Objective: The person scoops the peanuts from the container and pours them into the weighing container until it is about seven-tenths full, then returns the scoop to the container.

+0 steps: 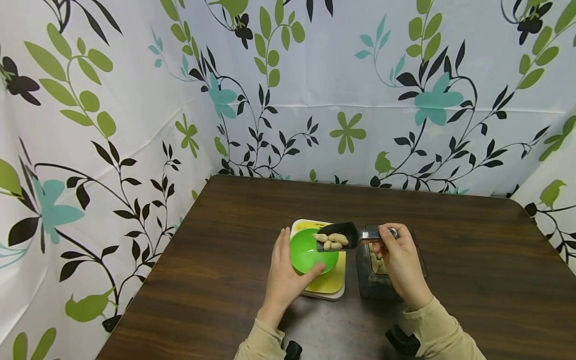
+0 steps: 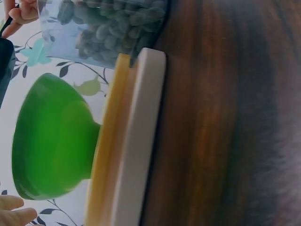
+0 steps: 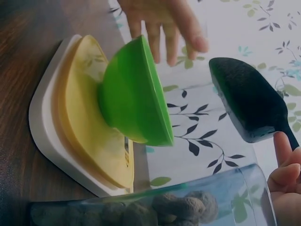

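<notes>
My right hand point(image 1: 402, 265) grips the handle of a black scoop point(image 1: 353, 233) that carries several peanuts in their shells point(image 1: 336, 239). Held level, the scoop's front overlaps the right rim of a green bowl point(image 1: 305, 256) in the head view; the right wrist view shows it raised above the bowl. That bowl stands upright on a yellow-and-white kitchen scale point(image 1: 330, 285). Around the bowl's left side my left hand point(image 1: 286, 275) spreads its fingers and thumb, fairly straight and close to the rim. Inside the bowl no peanuts show in the head view.
Right of the scale stands a clear container point(image 1: 371, 286) with many unshelled peanuts point(image 3: 183, 207), partly under my right hand. All of it is on a dark wooden table point(image 1: 216, 260). A leaf-patterned curtain point(image 1: 288, 125) hangs behind the table's far edge.
</notes>
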`<state>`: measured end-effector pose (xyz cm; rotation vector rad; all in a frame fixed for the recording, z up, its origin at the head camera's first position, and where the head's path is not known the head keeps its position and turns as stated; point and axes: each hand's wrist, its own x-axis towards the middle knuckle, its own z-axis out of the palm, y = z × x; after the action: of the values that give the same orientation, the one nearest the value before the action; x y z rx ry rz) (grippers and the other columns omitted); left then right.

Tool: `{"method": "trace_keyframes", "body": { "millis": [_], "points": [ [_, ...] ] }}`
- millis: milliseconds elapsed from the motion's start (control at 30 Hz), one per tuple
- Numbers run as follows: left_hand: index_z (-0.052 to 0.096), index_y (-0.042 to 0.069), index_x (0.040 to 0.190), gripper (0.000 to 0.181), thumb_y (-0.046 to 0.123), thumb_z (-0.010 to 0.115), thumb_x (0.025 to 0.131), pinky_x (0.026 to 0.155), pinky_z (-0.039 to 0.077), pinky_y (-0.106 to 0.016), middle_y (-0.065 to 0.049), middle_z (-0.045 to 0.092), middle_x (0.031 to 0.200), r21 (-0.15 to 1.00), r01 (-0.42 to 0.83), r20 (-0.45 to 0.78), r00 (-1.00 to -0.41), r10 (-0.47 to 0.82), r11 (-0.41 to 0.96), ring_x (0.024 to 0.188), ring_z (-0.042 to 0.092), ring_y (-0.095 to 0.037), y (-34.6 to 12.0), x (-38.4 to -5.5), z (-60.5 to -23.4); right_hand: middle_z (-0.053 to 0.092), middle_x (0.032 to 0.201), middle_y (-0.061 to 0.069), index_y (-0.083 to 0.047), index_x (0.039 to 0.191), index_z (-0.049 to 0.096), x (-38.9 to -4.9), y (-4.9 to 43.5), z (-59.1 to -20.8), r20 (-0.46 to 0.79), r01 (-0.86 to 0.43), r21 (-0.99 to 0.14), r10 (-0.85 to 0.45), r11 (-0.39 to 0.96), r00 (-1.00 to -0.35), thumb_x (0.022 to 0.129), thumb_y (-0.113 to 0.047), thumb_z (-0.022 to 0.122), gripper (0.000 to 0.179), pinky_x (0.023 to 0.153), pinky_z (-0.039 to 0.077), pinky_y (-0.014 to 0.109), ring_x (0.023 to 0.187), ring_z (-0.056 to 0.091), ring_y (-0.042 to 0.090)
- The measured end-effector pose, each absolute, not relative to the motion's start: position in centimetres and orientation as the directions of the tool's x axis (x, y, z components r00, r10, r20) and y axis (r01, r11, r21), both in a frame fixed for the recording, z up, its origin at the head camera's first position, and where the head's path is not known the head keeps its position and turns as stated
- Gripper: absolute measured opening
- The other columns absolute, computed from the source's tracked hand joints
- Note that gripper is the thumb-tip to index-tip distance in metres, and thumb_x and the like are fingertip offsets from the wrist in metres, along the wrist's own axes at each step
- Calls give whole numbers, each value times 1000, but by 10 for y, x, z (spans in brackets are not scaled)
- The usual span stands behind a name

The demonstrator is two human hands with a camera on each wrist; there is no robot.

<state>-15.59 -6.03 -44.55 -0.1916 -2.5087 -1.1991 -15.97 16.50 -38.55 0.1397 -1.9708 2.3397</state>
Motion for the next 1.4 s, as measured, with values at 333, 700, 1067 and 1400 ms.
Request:
{"method": "trace_keyframes", "body": {
  "millis": [333, 700, 1067, 1400],
  "points": [
    [16, 13, 150, 113, 59, 75, 66, 97, 42, -54, -12, 25, 152, 762, 220, 275, -961, 3, 609, 134, 36, -34, -57, -154, -460, 66, 74, -11, -7, 114, 36, -158, 158, -382, 87, -77, -976, 42, 205, -995, 100, -35, 39, 32, 63, 43, 22, 65, 50, 8],
    [18, 9, 149, 109, 52, 78, 67, 92, 47, -49, -13, 30, 148, 751, 261, 326, -945, 3, 607, 127, 46, -31, -58, -155, -469, 55, 71, 9, -4, 110, 46, -153, 150, -395, 418, -385, -781, -48, 492, -907, 98, -11, 47, 15, 41, 34, 22, 50, 43, 2],
    [19, 8, 148, 110, 52, 78, 67, 92, 47, -51, -16, 29, 149, 728, 285, 357, -934, 10, 623, 130, 42, -35, -57, -154, -469, 54, 70, 7, -3, 110, 47, -151, 150, -395, 434, -395, -773, -39, 496, -900, 96, -9, 50, 15, 39, 34, 21, 49, 42, 2],
    [15, 17, 151, 108, 54, 76, 69, 97, 42, -55, -12, 21, 154, 715, 308, 385, -923, 14, 628, 138, 30, -34, -51, -154, -447, 58, 70, 5, -4, 110, 49, -150, 156, -379, 333, -274, -864, 69, 423, -941, 98, -19, 48, 20, 51, 43, 23, 59, 54, 12]
  ]
}}
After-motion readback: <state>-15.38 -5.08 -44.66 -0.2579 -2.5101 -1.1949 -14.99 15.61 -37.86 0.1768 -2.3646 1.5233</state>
